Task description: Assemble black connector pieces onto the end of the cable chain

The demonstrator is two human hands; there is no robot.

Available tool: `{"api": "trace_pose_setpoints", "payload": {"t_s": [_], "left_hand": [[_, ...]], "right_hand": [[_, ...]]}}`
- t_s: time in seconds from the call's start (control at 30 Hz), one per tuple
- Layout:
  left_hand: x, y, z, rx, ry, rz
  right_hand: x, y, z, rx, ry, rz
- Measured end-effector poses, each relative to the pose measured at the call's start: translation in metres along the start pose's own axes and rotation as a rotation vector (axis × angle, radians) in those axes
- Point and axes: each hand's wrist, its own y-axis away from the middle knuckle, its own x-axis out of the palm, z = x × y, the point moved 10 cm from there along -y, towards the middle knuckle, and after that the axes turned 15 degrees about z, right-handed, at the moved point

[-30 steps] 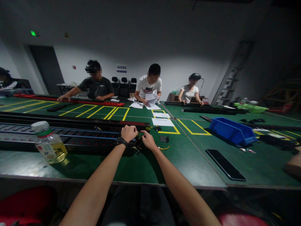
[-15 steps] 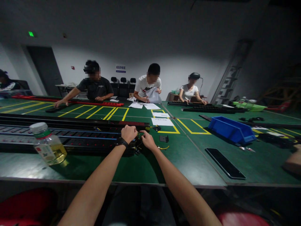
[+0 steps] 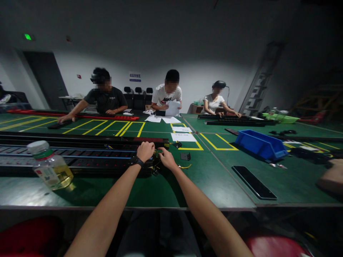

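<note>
My left hand [image 3: 145, 151], with a dark watch [image 3: 138, 161] on its wrist, is closed at the right end of a long black rail assembly [image 3: 102, 164] with blue lines and red dots. What lies under its fingers is hidden. Close beside it, my right hand [image 3: 167, 159] has its fingers bent together at small dark parts and wires [image 3: 155, 167] at the rail's end. What it pinches is too small to make out. Just right of the hands lie a black bracket [image 3: 185, 156] and a yellow wire [image 3: 185, 166].
A drink bottle [image 3: 50, 166] stands in front of the rail on the left. To the right are a blue bin [image 3: 259, 145] and a phone [image 3: 254, 182]. Labelled papers [image 3: 183, 137] lie beyond my hands. Several people work across the green table [image 3: 211, 185]; another person's hand [image 3: 331, 176] shows at right.
My hands stay at the rail's end with hardly any movement. The view has shifted slightly. Across the table, the middle person's papers are held differently.
</note>
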Motion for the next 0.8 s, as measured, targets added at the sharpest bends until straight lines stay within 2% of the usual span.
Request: {"api": "trace_pose_setpoints", "payload": {"t_s": [0.23,0.47,0.8], "left_hand": [[0.001,-0.004,0.007,-0.01,0.085,-0.012],[0.006,-0.008,0.015,-0.042,0.174,0.051],[0.003,-0.005,0.017,-0.065,0.194,0.041]], "right_hand": [[-0.002,0.001,0.004,-0.029,-0.007,0.0],[-0.001,0.001,0.005,-0.054,-0.012,0.002],[0.002,-0.008,-0.002,-0.094,-0.088,0.046]]}}
